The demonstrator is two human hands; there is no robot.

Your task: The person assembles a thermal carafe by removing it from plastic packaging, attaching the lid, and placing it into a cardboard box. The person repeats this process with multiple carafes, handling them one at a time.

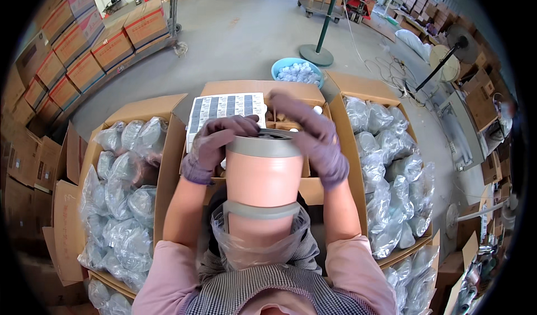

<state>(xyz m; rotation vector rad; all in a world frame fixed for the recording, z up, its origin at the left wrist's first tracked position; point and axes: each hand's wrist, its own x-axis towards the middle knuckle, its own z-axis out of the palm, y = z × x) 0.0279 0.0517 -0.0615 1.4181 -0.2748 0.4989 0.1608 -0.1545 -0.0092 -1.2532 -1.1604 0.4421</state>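
Two gloved hands at a salmon-pink jug.
The left hand (pixel 210 144) and right hand (pixel 316 136) both grasp the rim of the jug (pixel 263 178), its base in a clear bag (pixel 257 248).

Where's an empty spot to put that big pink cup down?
Bare concrete floor lies beyond the blue bowl, up to the fan stand. The left box and right box are crammed with bagged items; both hands cover the pink cup.

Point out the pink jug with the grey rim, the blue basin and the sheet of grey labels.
pink jug (pixel 263 178), head view, middle of its pink wall
blue basin (pixel 278 65), head view, left part of its rim
sheet of grey labels (pixel 224 107), head view, centre of the sheet
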